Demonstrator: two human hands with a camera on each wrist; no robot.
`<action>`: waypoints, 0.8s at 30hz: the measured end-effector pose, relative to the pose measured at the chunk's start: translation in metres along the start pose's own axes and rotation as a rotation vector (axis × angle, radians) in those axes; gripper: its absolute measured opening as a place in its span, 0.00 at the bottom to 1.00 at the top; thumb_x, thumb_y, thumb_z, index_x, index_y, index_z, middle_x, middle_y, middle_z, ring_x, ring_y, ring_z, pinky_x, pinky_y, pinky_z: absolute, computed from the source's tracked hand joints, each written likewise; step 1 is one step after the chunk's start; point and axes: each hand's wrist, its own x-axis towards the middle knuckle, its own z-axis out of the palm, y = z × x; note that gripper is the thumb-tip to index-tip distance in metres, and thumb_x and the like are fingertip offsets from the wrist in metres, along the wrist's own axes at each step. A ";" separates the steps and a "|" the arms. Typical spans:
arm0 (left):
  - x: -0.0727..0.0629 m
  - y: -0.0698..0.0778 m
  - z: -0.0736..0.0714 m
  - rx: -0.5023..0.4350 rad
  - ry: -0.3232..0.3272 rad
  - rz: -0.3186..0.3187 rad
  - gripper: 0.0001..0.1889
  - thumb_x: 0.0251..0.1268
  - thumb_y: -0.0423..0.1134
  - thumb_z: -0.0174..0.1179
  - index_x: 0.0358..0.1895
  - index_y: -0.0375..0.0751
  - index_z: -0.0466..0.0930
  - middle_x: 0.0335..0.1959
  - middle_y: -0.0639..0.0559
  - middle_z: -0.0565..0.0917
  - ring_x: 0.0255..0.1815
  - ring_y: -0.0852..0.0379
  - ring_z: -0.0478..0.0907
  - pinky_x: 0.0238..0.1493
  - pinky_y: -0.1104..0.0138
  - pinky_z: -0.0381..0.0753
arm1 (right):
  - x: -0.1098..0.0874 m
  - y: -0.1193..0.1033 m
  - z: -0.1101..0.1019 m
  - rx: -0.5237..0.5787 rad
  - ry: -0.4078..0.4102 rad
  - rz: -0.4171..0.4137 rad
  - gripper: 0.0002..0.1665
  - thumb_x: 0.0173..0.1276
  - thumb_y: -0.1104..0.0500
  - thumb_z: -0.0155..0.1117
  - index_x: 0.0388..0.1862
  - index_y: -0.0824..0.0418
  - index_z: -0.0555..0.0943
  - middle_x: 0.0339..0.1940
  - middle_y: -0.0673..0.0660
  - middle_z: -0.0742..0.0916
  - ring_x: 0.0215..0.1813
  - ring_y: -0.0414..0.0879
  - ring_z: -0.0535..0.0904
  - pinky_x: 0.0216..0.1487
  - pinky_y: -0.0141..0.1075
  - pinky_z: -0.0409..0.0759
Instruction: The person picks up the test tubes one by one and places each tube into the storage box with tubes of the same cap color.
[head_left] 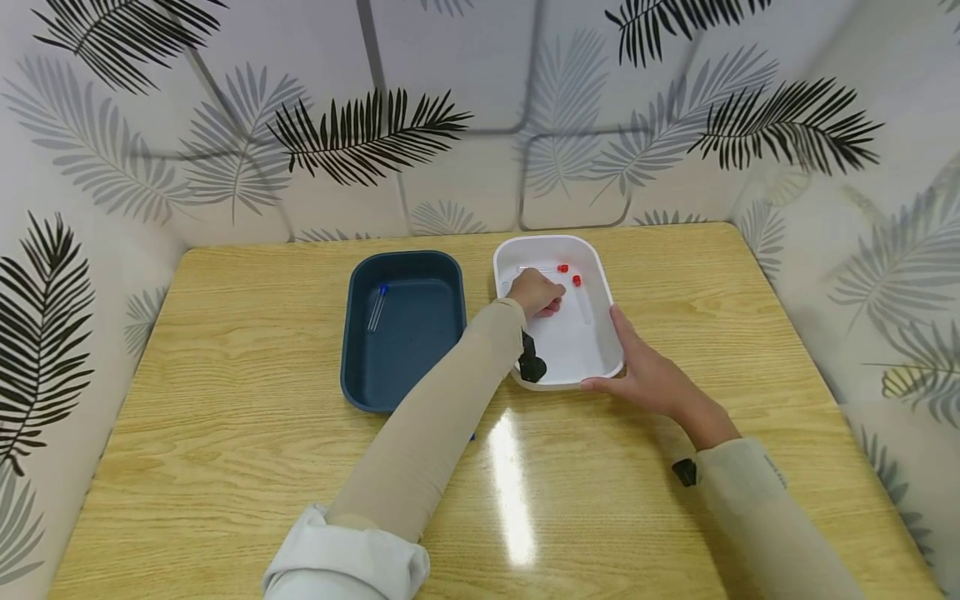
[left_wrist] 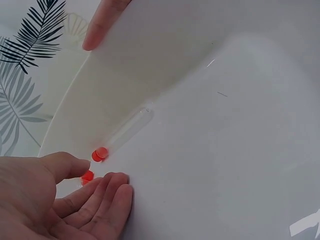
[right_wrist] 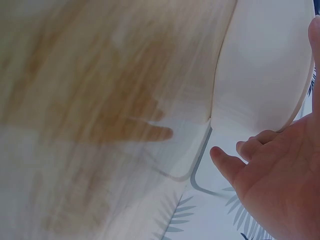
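Note:
My left hand (head_left: 536, 293) is inside a white plastic tray (head_left: 562, 362), its fingers loosely bent. A gap shows between thumb and fingers in the left wrist view, with nothing visibly held. Just beyond the fingertips is a red cap (left_wrist: 87, 177); the hand hides the rest of it. Beside it lies a clear test tube (left_wrist: 129, 131) with a red cap (left_wrist: 100, 154). My right hand (head_left: 651, 373) holds the tray's near right corner, thumb on the front side and fingers along the right wall.
Left of the white tray stands a dark blue tray (head_left: 405, 367) holding a blue-capped test tube (head_left: 378, 308). A small blue thing (head_left: 472, 437) peeks out beside my left forearm. The wooden table (head_left: 225, 400) meets leaf-patterned walls at its back and sides.

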 end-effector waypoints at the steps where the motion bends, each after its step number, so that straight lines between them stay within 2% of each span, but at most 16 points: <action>1: -0.001 0.000 0.000 0.013 0.000 0.002 0.09 0.63 0.41 0.59 0.34 0.36 0.79 0.22 0.50 0.80 0.21 0.61 0.76 0.30 0.72 0.79 | 0.000 0.000 0.000 0.003 0.002 -0.001 0.74 0.46 0.31 0.68 0.74 0.48 0.27 0.76 0.55 0.47 0.68 0.55 0.58 0.64 0.52 0.60; 5: -0.004 0.003 -0.001 0.097 -0.002 0.016 0.13 0.65 0.43 0.57 0.29 0.36 0.79 0.19 0.50 0.78 0.19 0.60 0.73 0.26 0.74 0.74 | 0.000 -0.001 0.000 0.004 0.001 -0.008 0.74 0.47 0.31 0.68 0.74 0.49 0.27 0.75 0.56 0.47 0.69 0.55 0.57 0.64 0.52 0.60; 8: -0.006 0.005 -0.001 0.146 -0.011 0.023 0.15 0.65 0.44 0.55 0.29 0.34 0.81 0.18 0.50 0.77 0.17 0.59 0.71 0.23 0.74 0.69 | 0.000 -0.001 0.000 -0.002 -0.002 -0.004 0.74 0.47 0.31 0.68 0.74 0.48 0.27 0.75 0.56 0.47 0.69 0.55 0.57 0.64 0.52 0.60; 11: -0.009 0.006 -0.001 0.158 -0.022 0.028 0.16 0.65 0.45 0.55 0.31 0.33 0.82 0.19 0.49 0.77 0.17 0.59 0.70 0.23 0.74 0.67 | 0.001 -0.002 -0.001 -0.004 -0.005 -0.002 0.74 0.47 0.31 0.68 0.74 0.48 0.27 0.75 0.57 0.46 0.69 0.55 0.57 0.64 0.52 0.60; 14: -0.012 0.007 -0.002 0.136 -0.029 0.047 0.15 0.66 0.44 0.54 0.33 0.34 0.81 0.21 0.50 0.78 0.19 0.60 0.72 0.27 0.74 0.72 | 0.001 -0.002 -0.001 0.002 -0.006 -0.002 0.74 0.47 0.31 0.68 0.74 0.49 0.27 0.75 0.57 0.47 0.68 0.55 0.58 0.64 0.52 0.60; 17: -0.017 0.010 -0.004 0.095 -0.036 0.096 0.14 0.66 0.43 0.54 0.35 0.34 0.81 0.27 0.50 0.81 0.24 0.59 0.77 0.34 0.72 0.77 | 0.001 -0.001 -0.001 0.005 -0.007 -0.003 0.74 0.47 0.30 0.68 0.74 0.48 0.26 0.75 0.58 0.47 0.67 0.54 0.60 0.63 0.52 0.61; 24: -0.038 0.021 -0.011 0.080 -0.060 0.279 0.15 0.66 0.42 0.51 0.39 0.33 0.81 0.37 0.45 0.83 0.27 0.61 0.76 0.29 0.75 0.74 | 0.000 -0.003 -0.001 0.015 -0.014 0.000 0.73 0.48 0.31 0.67 0.73 0.48 0.26 0.75 0.58 0.47 0.66 0.55 0.61 0.63 0.53 0.62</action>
